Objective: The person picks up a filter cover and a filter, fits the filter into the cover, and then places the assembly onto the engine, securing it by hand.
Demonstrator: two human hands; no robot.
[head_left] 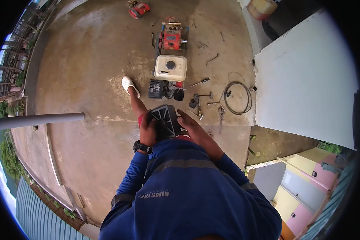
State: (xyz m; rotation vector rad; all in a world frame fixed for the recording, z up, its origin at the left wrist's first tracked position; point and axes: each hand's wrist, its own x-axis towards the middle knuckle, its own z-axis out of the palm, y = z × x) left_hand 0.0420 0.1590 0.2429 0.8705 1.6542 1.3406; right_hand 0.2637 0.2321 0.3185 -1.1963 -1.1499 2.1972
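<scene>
In front of my lap I hold a black ribbed plastic cover [169, 120], rectangular and tilted, its inner ribs facing up. My left hand [149, 130], with a dark watch on the wrist, grips its left side, thumb over the edge. On the opposite side my right hand [191, 125] is closed against the edge. Just beyond stands a small engine with a cream fuel tank [171, 73] and black cap. The engine's dark lower parts [158, 89] are nearest me, and a red pump [172, 41] sits behind the tank.
To the right lie a screwdriver [200, 82], a hammer [200, 110], an adjustable wrench [221, 120], a T-handle wrench [217, 104] and a coiled black hose [248, 100]. Another red machine [138, 9] is farther off. A grey pole [48, 121] crosses at left; a white wall [304, 80] stands right.
</scene>
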